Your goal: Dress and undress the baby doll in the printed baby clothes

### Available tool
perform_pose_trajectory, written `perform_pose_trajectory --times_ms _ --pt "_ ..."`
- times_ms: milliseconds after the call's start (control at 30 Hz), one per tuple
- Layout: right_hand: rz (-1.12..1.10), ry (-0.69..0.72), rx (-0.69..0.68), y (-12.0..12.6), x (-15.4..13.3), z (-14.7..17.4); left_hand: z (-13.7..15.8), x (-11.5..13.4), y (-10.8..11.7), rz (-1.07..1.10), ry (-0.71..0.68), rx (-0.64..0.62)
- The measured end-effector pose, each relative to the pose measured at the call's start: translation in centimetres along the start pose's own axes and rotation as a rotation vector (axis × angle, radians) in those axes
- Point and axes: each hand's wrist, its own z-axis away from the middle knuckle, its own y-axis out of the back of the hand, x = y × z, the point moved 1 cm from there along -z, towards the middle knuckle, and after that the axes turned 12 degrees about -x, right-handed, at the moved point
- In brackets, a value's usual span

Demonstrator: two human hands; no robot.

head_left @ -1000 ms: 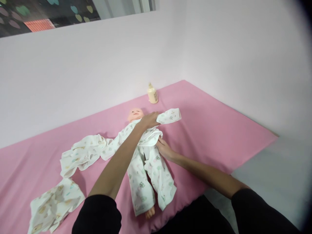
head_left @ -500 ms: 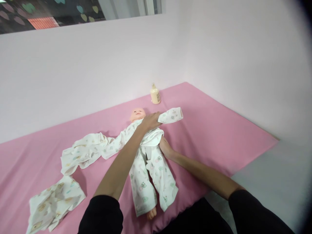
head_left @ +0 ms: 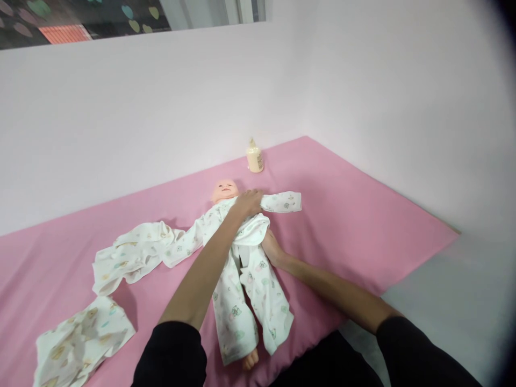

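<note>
A baby doll [head_left: 226, 189] lies on its back, dressed in a white printed baby shirt [head_left: 252, 230] and matching trousers [head_left: 264, 285]. Across its chest reaches my left hand [head_left: 250, 202], fingers closed round the upper part of the shirt's sleeve [head_left: 282, 202]. The loose end of that sleeve sticks out to the right, with no doll hand showing at its cuff. Beside the doll's waist is my right hand [head_left: 274, 250], touching the shirt's lower edge. Its fingers are hidden behind the cloth. One doll foot [head_left: 250, 358] shows below a trouser leg.
A cream pump bottle [head_left: 255, 157] stands near the wall beyond the doll. Two crumpled printed white cloths, one further away [head_left: 137, 252] and one nearer [head_left: 83, 341], lie on the left of the pink padded surface [head_left: 363, 226]. White walls border its back and right.
The sleeve's loose end has dropped from tilting upward to lying nearly level. My left hand keeps its hold, and my right hand stays at the waist. The view has shifted slightly.
</note>
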Motion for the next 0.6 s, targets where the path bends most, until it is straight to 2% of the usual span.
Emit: perform_pose_trajectory --times_ms 267,467,600 --pt "0.039 0.022 -0.013 0.1 0.3 0.1 1.0 1.0 0.2 0.031 0.032 0.009" --pt "0.048 0.084 -0.039 -0.3 -0.4 0.4 3.8 2.4 2.0 0.141 -0.013 -0.002" --pt "0.090 0.122 -0.064 -0.2 -0.3 0.4 5.1 2.5 2.1 0.231 -0.028 0.038"
